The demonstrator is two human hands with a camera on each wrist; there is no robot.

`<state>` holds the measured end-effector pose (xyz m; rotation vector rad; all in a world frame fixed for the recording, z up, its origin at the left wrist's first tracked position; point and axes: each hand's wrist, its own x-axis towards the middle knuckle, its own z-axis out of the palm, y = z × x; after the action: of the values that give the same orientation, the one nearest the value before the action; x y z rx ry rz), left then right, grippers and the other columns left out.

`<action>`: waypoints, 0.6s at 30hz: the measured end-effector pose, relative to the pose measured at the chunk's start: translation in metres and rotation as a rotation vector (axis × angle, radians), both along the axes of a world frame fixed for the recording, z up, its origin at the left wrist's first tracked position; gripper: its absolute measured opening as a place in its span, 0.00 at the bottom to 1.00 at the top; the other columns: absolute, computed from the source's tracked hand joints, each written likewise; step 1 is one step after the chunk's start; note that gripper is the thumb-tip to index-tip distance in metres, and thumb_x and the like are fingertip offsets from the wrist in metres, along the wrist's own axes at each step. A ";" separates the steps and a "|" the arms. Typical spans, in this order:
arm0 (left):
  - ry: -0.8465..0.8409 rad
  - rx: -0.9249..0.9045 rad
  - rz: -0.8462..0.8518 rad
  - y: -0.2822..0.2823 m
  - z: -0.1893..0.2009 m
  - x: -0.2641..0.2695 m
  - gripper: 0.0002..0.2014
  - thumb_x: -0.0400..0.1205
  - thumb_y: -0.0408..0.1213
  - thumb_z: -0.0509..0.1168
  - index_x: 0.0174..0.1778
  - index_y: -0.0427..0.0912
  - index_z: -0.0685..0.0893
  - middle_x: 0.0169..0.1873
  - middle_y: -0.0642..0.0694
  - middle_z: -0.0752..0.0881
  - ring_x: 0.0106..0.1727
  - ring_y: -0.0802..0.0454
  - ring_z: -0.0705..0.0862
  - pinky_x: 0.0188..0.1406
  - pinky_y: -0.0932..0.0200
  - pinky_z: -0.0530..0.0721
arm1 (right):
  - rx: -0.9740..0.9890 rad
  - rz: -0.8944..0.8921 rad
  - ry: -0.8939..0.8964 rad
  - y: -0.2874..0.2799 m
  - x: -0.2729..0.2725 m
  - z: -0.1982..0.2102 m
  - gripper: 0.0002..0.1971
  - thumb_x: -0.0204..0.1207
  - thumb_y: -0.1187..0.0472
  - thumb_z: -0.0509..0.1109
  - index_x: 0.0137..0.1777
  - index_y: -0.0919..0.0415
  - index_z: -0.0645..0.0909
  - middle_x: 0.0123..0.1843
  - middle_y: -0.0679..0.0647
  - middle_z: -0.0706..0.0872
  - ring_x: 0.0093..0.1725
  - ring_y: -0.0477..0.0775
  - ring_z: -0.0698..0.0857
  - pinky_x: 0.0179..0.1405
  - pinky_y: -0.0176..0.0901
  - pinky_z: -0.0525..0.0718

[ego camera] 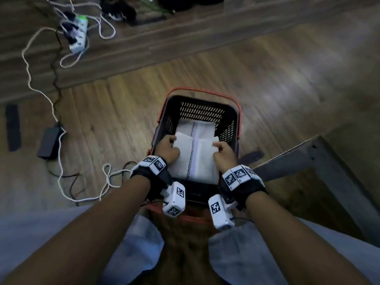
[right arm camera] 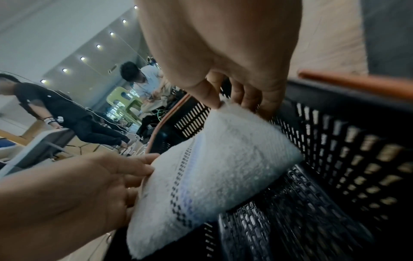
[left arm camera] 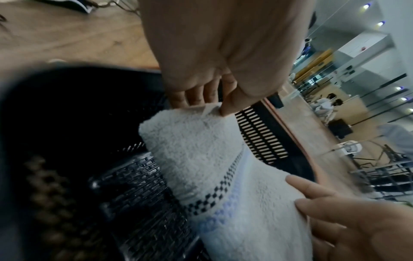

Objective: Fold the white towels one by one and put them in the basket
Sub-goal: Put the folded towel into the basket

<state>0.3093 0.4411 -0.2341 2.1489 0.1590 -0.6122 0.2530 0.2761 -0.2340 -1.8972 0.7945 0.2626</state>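
A folded white towel (ego camera: 195,157) with a checked stripe hangs over the black basket (ego camera: 232,114) with its orange rim. My left hand (ego camera: 167,148) pinches its left edge and my right hand (ego camera: 223,152) pinches its right edge. Another folded white towel (ego camera: 197,126) lies on the basket floor beyond it. In the left wrist view my left hand (left arm camera: 214,98) nips the towel (left arm camera: 223,176) corner between thumb and fingers, with the right hand (left arm camera: 348,219) below. In the right wrist view my right hand (right arm camera: 232,98) nips the towel (right arm camera: 214,176) top edge inside the basket (right arm camera: 335,159).
The basket stands on a wooden floor (ego camera: 267,79) between my knees. A power strip (ego camera: 77,34), white cables (ego camera: 61,171) and a black adapter (ego camera: 48,144) lie to the left. A metal table frame (ego camera: 329,161) stands at the right. Other people (right arm camera: 67,113) are in the room's background.
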 end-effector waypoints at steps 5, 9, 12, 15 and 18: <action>-0.107 -0.093 0.143 -0.028 -0.049 0.056 0.22 0.75 0.23 0.57 0.66 0.38 0.76 0.58 0.38 0.84 0.58 0.42 0.82 0.50 0.59 0.77 | -0.046 -0.101 -0.072 -0.009 0.060 -0.043 0.23 0.71 0.75 0.54 0.64 0.58 0.75 0.54 0.57 0.81 0.44 0.57 0.79 0.37 0.38 0.72; -0.122 -0.091 0.125 -0.037 -0.072 0.093 0.21 0.77 0.24 0.58 0.67 0.37 0.76 0.61 0.39 0.83 0.61 0.44 0.81 0.48 0.66 0.73 | -0.090 -0.084 -0.119 -0.018 0.095 -0.068 0.23 0.72 0.73 0.54 0.66 0.60 0.74 0.53 0.59 0.81 0.44 0.56 0.78 0.33 0.39 0.70; -0.057 -0.015 0.066 -0.039 -0.089 0.104 0.22 0.79 0.27 0.60 0.70 0.37 0.74 0.63 0.38 0.80 0.64 0.42 0.79 0.51 0.64 0.73 | -0.112 -0.048 -0.101 -0.023 0.105 -0.086 0.23 0.74 0.71 0.55 0.69 0.59 0.72 0.60 0.61 0.81 0.46 0.55 0.78 0.39 0.37 0.70; -0.056 -0.008 0.041 -0.039 -0.099 0.103 0.24 0.79 0.26 0.59 0.73 0.37 0.72 0.69 0.40 0.77 0.68 0.44 0.76 0.56 0.67 0.70 | -0.152 -0.022 -0.099 -0.021 0.103 -0.093 0.24 0.75 0.71 0.56 0.72 0.59 0.70 0.67 0.62 0.76 0.52 0.57 0.79 0.40 0.38 0.74; -0.122 -0.018 0.046 -0.044 -0.103 0.100 0.24 0.79 0.26 0.58 0.73 0.36 0.71 0.71 0.40 0.75 0.71 0.45 0.74 0.62 0.66 0.69 | -0.342 0.004 -0.128 -0.012 0.100 -0.091 0.24 0.74 0.68 0.59 0.72 0.59 0.69 0.73 0.62 0.66 0.70 0.60 0.69 0.65 0.46 0.71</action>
<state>0.4089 0.3970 -0.3375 2.1524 0.1353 -0.4527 0.3529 0.2637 -0.3254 -2.2105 0.7864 0.0044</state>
